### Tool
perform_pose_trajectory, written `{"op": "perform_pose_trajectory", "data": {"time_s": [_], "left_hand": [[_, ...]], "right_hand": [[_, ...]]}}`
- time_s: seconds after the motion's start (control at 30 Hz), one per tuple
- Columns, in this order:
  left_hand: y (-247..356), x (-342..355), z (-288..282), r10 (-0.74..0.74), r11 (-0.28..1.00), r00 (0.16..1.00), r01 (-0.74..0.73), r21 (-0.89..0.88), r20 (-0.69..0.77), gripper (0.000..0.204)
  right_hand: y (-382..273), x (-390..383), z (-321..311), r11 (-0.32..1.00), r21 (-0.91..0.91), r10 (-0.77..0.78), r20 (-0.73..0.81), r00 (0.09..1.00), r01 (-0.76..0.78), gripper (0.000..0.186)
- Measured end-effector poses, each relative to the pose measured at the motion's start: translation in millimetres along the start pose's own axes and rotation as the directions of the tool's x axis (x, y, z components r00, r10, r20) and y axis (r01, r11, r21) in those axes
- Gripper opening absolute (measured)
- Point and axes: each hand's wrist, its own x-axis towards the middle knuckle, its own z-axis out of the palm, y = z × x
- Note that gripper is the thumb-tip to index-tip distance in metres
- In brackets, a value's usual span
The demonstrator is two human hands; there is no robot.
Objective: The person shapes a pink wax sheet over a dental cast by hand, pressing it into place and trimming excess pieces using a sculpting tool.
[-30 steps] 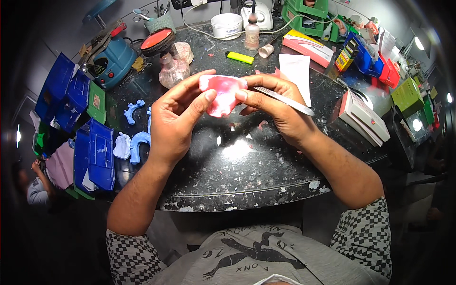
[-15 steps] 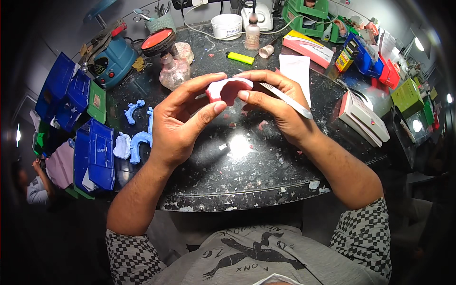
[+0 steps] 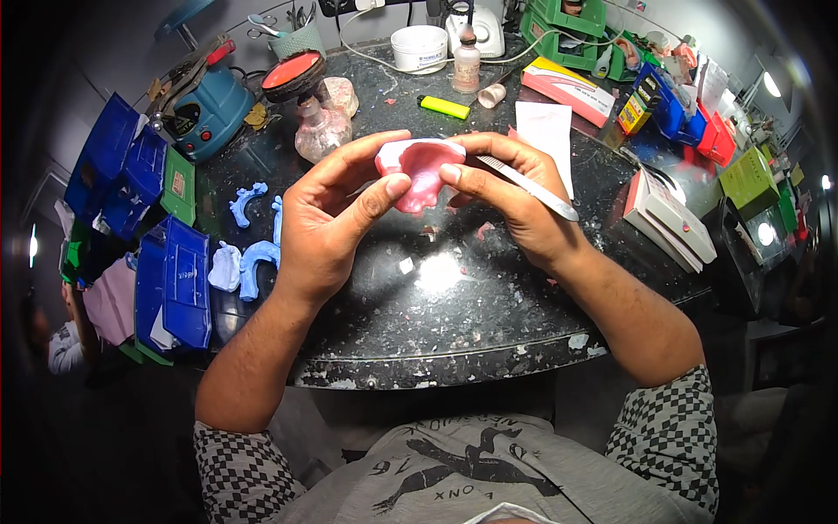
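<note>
Between both hands, above the bench, is a dental cast [image 3: 423, 166], white along its far edge, with glossy pink wax over its hollow inner face. My left hand [image 3: 336, 196] grips its left side, thumb on the near edge and fingers behind. On the other side my right hand [image 3: 515, 188] pinches it between thumb and fingers. A slim silver scalpel handle [image 3: 528, 188] with fine ridges and a rounded end lies across the right hand, held along with the cast; its far end is hidden by the fingers.
Blue dental impressions [image 3: 258, 262] lie left, beside blue boxes [image 3: 183, 284]. Beyond the hands stand a glass burner [image 3: 321, 135], a dish of red wax [image 3: 292, 77], a yellow-green lighter [image 3: 443, 107] and a small bottle [image 3: 465, 70]. White paper [image 3: 543, 135] and a box [image 3: 668, 218] are right.
The cast has tipped, so more of its pink inner face and lower lobed edge shows. Both hands keep hold of it with only slight movement.
</note>
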Motion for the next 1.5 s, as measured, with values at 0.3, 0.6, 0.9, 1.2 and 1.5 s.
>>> {"op": "perform_pose_trajectory", "data": {"time_s": [0.3,0.6,0.9,1.2,1.5], "left_hand": [[-4,1,0,-0.176,0.948,0.983,0.159,-0.276,-0.040,0.035],[-4,-3,9,-0.462,0.705,0.883,0.422,-0.570,0.082,0.043],[2,-5,12,-0.396,0.667,0.908,0.385,-0.638,0.135,0.034],[-13,-6,23,-0.018,0.958,0.987,-0.029,-0.284,-0.162,0.028],[-5,-16,15,-0.097,0.987,0.995,0.093,-0.128,-0.025,0.046]], "right_hand": [[-1,-2,3,0.997,0.067,-0.032,-0.162,0.986,0.043,0.041],[-5,-13,14,0.941,-0.027,-0.340,-0.068,0.938,0.339,0.034],[-1,-21,18,0.924,-0.074,-0.378,-0.015,0.926,0.376,0.024],[-5,-25,23,0.915,-0.057,-0.401,-0.023,0.916,0.399,0.029],[-10,-22,20,0.619,-0.347,-0.673,0.228,0.703,0.705,0.033]]}}
